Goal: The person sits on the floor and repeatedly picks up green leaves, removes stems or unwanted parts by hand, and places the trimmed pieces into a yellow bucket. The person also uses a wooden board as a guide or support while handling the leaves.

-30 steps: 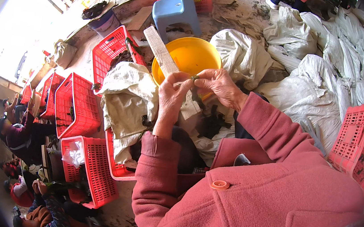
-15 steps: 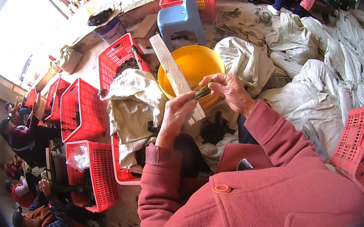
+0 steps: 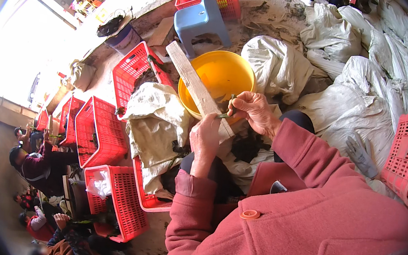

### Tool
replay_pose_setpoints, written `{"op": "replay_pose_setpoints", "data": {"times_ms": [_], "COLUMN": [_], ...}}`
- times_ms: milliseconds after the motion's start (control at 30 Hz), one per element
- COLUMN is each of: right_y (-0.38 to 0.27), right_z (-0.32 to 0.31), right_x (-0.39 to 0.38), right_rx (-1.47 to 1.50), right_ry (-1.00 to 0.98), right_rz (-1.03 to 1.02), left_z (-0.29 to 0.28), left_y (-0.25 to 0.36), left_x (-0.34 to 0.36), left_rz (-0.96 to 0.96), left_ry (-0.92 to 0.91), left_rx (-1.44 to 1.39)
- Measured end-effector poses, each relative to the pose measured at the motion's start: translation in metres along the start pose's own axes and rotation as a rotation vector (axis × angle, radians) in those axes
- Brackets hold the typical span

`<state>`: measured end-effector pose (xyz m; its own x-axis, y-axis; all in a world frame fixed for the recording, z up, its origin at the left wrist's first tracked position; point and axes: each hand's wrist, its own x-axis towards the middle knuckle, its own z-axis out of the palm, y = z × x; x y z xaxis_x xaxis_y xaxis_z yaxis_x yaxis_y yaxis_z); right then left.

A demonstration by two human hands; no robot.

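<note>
A small, narrow dark green strip (image 3: 224,115), leaf-like or seaweed-like, stretches between my hands above the near end of a wooden plank (image 3: 190,75). My left hand (image 3: 204,140) pinches its left end, fingers closed. At the other end, my right hand (image 3: 257,113) holds it between thumb and fingertips. The plank lies slanted across the rim of a round yellow tub (image 3: 242,76). Below my right hand, a dark clump (image 3: 246,146) lies on pale sacking, its kind unclear.
Red plastic crates (image 3: 100,133) stand on the left, one with a pale sack (image 3: 157,122) draped over it. A blue chair (image 3: 201,19) stands beyond the tub. White sacks (image 3: 353,101) and grey gloves (image 3: 362,154) lie right. Other people (image 3: 41,167) sit far left.
Both hands have come slightly lower in the picture, and the strip between them now lies flatter and looks thinner. The whole view has shifted a little.
</note>
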<state>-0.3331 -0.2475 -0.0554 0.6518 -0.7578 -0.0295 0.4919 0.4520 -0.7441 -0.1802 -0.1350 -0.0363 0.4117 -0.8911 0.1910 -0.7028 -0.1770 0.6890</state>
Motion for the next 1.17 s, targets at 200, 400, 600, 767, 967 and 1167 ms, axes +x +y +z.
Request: {"op": "replay_pose_setpoints", "data": {"times_ms": [200,400,600,767,967,1167], "right_y": [0.018,0.025,0.016,0.014,0.042,0.058], "right_z": [0.005,0.009,0.012,0.013,0.021,0.021], "right_x": [-0.011,-0.016,-0.018,-0.002,0.003,0.006], "right_rx": [0.096,0.094,-0.199,-0.677,-0.801,-0.891], "right_ry": [-0.018,-0.052,-0.11,-0.147,-0.007,-0.05], "right_rz": [0.132,0.144,-0.024,-0.494,-0.283,-0.211], "left_z": [0.006,0.013,0.011,0.007,0.007,-0.015], "left_y": [-0.019,-0.031,-0.024,-0.016,-0.009,-0.017], "left_x": [0.004,0.006,0.005,0.007,0.002,-0.002], "left_rz": [-0.382,-0.535,-0.41,-0.228,-0.142,-0.305], "left_ry": [-0.023,0.117,0.132,-0.18,-0.252,-0.312], "left_rx": [-1.163,-1.413,-1.109,-0.538,-0.29,-0.285]}}
